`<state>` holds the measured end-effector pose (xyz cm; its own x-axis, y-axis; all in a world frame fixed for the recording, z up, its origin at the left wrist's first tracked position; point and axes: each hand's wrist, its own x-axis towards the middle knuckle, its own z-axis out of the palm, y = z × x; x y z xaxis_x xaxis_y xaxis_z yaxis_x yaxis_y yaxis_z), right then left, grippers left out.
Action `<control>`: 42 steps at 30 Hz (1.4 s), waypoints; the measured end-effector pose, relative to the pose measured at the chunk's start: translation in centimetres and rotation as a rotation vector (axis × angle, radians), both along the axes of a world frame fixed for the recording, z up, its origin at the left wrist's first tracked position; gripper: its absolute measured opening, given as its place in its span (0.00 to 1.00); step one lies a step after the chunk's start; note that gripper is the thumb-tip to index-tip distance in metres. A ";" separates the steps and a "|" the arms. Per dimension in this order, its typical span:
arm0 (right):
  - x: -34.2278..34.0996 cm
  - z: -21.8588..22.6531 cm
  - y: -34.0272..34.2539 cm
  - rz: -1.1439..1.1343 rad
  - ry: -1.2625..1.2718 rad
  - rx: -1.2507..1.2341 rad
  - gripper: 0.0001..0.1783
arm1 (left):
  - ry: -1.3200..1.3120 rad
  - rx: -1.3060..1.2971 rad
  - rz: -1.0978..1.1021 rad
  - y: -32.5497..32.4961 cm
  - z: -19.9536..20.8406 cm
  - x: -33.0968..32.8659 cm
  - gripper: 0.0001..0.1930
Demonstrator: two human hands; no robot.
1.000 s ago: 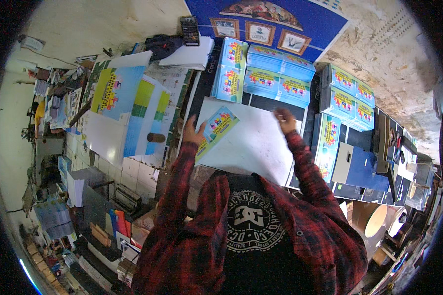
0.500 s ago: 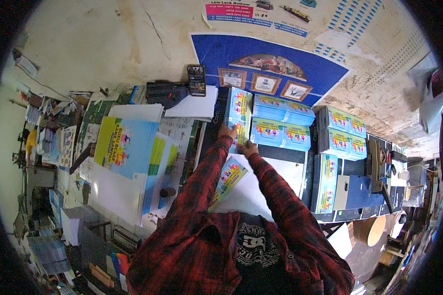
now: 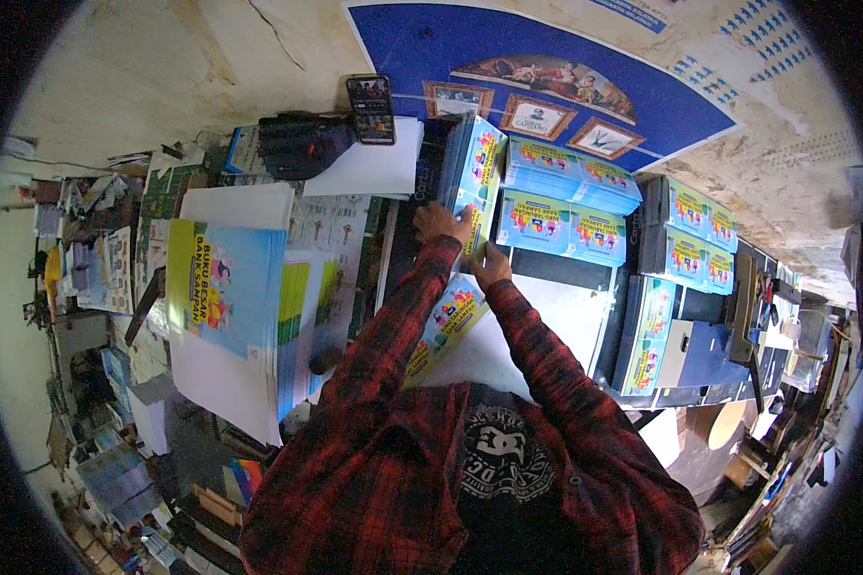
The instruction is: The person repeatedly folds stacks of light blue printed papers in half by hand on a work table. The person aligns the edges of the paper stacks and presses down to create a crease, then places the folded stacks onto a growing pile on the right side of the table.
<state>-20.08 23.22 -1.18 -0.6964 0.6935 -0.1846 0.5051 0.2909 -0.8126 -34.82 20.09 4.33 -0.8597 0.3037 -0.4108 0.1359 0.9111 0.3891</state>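
Note:
A tall stack of printed sheets (image 3: 480, 163) with light blue and yellow cartoon covers stands at the middle of the table. My left hand (image 3: 441, 225) is closed on its near left side, fingers curled against the edge. At the near end of the same stack, my right hand (image 3: 491, 265) pinches the corner; its fingertips are partly hidden. Just below my hands, a loose printed strip (image 3: 448, 321) with the same design lies slanted on a white sheet (image 3: 556, 307). To the right sit more stacks of matching sheets (image 3: 566, 196), side by side.
Further right are more printed stacks (image 3: 690, 225) and a dark blue box (image 3: 705, 350). A pile of large printed sheets (image 3: 225, 287) lies at the left. A phone (image 3: 371, 110) leans upright behind white paper (image 3: 374, 163), beside a black bag (image 3: 302, 146).
The view has shifted, so the table appears higher. My hands keep to the near end of the stack; my left hand now bends more around its left side.

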 end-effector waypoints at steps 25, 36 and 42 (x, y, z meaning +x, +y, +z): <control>17.7 0.4 4.4 -0.128 0.163 -0.413 0.23 | -0.247 -0.001 -0.548 -28.8 -4.9 9.3 0.39; 21.4 6.4 1.2 0.144 0.284 0.269 0.25 | -0.150 0.133 -0.523 -26.7 -3.5 15.0 0.41; 21.9 13.6 -0.1 0.722 -0.274 0.851 0.47 | 0.341 0.164 -0.948 -18.3 4.5 21.2 0.25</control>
